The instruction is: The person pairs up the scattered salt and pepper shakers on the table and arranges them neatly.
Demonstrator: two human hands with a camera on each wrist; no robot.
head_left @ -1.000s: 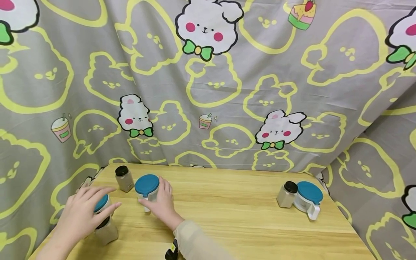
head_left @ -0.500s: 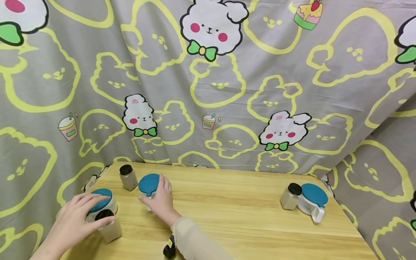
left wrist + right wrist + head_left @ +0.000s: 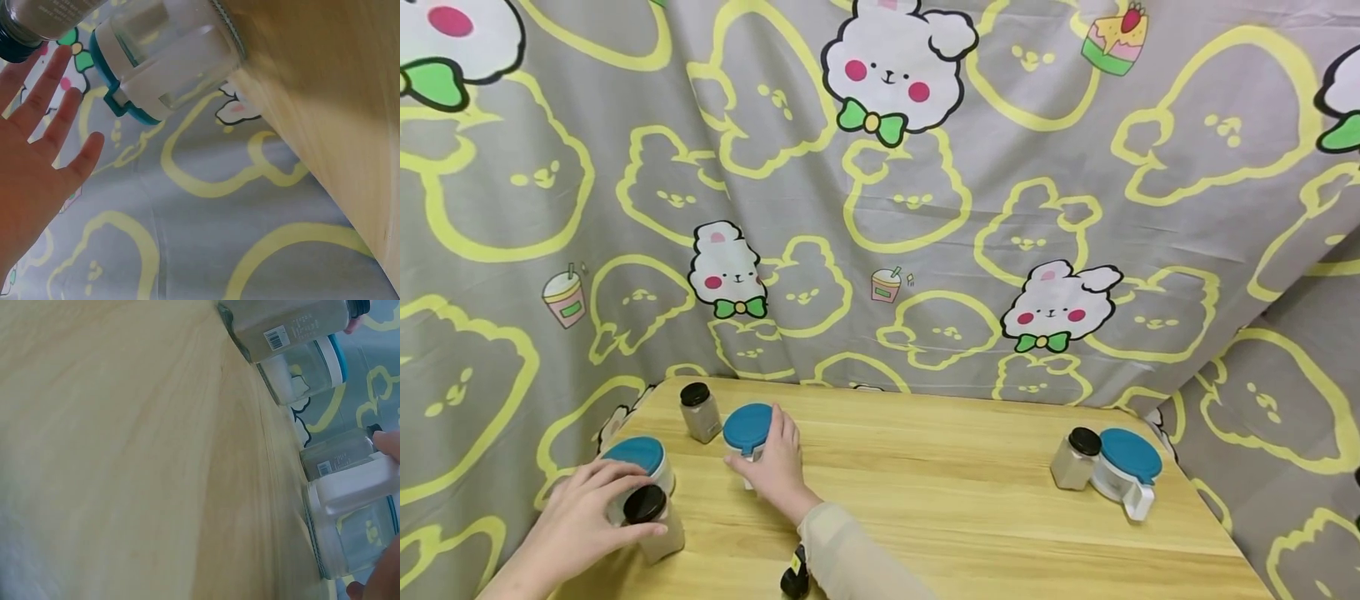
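My right hand [image 3: 778,471] grips a clear jar [image 3: 356,540] with a blue lid [image 3: 747,427] and a white handle, thumb on one side and fingers on the other. The jar stands on the table. My left hand [image 3: 580,517] is at a black-capped square seasoning bottle [image 3: 661,533] at the front left, its thumb across the cap's near side in the head view. In the left wrist view its fingers [image 3: 53,106] are straight and spread. Right behind that bottle stands a second blue-lidded jar [image 3: 169,56], partly hidden by the left hand in the head view.
Another black-capped bottle [image 3: 700,414] stands at the back left, beside the gripped jar. At the far right, a black-capped bottle [image 3: 1075,458] stands close against a blue-lidded jar [image 3: 1129,458] with a white handle. A patterned grey curtain [image 3: 925,208] hangs behind the wooden table [image 3: 940,467].
My left hand has come down around the black-capped bottle, from above the blue-lidded jar. My right hand stays on its jar. The whole view has shifted slightly.
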